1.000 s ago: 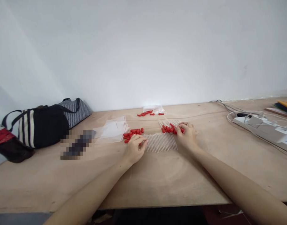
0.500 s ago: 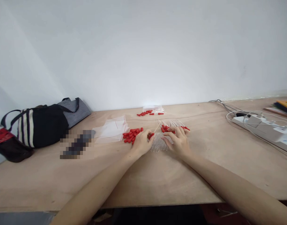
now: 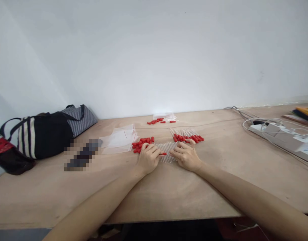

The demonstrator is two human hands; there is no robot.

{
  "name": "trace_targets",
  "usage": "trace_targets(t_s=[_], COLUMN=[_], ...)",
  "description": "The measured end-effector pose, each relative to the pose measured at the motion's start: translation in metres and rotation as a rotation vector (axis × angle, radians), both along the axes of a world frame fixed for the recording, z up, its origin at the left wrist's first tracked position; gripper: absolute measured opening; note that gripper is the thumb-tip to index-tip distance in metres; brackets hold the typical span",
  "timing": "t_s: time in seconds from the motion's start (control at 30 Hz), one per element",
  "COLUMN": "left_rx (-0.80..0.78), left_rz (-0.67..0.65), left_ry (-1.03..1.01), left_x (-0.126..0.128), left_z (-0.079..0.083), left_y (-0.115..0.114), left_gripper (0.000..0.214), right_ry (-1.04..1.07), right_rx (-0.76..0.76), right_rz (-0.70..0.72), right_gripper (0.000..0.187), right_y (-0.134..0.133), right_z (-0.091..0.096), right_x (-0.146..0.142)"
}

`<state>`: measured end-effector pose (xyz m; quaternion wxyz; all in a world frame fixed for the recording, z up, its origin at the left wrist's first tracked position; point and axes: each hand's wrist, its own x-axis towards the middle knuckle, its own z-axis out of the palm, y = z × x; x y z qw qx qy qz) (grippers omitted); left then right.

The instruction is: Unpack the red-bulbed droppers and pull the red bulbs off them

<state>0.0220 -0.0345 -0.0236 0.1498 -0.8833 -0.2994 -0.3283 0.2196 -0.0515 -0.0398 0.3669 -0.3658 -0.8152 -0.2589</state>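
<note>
My left hand [image 3: 149, 157] and my right hand [image 3: 186, 156] meet over a row of clear thin tubes [image 3: 166, 147] lying on the wooden table [image 3: 169, 190]. The left fingers pinch a small red cap [image 3: 164, 154]. The right fingers are closed on a clear tube whose end meets that cap. A heap of loose red caps [image 3: 141, 143] lies just behind my left hand. Several tubes fitted with red caps [image 3: 190, 137] lie behind my right hand.
Clear plastic bags [image 3: 120, 138] lie left of the caps, and more red caps [image 3: 159, 121] sit by the wall. Striped dark bags [image 3: 43, 132] stand at the far left. A white power strip with cables [image 3: 282, 132] occupies the right side.
My right hand left the capped tubes and came toward me to the row of clear tubes. My left hand picked up a red cap and moved right until both hands met.
</note>
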Motion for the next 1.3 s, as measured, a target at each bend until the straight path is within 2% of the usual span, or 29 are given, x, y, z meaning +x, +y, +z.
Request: trace_targets(t_s=[0.27,0.4,0.5,0.67,0.9,1.07,1.17,1.3], left_rx=[0.110,0.130,0.116,-0.033,-0.164,-0.307,-0.334,-0.326], left_rz=[0.010,0.038,0.081,-0.014,0.126,0.168,0.172,0.153], left_ry=[0.072,0.023,-0.048,-0.168,-0.285,-0.315,-0.287,-0.285], left_x=[0.003,-0.009,-0.025,-0.042,-0.062,-0.066,-0.061,-0.055], left_z=[0.002,0.003,0.003,-0.001,0.002,0.002,0.001,0.001], left_y=[-0.005,-0.004,-0.001,0.003,0.002,0.000,0.002,0.007], left_gripper=[0.025,0.021,0.018,0.014,0.019,0.009,0.010,0.015], right_ry=[0.041,0.068,0.125,0.172,0.268,0.271,0.248,0.218], right_rx=[-0.028,-0.064,-0.105,-0.204,-0.392,-0.503,-0.517,-0.447], right_rz=[0.053,0.031,-0.068,-0.251,-0.439,-0.597,-0.635,-0.612], right_gripper=[0.021,0.022,0.022,0.024,0.022,0.023,0.024,0.025], right_y=[-0.005,-0.008,-0.012,-0.017,-0.017,-0.017,-0.015,-0.012], right_z=[0.003,0.001,0.001,-0.003,-0.007,-0.003,-0.002,-0.003], right_x=[0.000,0.014,0.038,0.061,0.056,0.052,0.046,0.038])
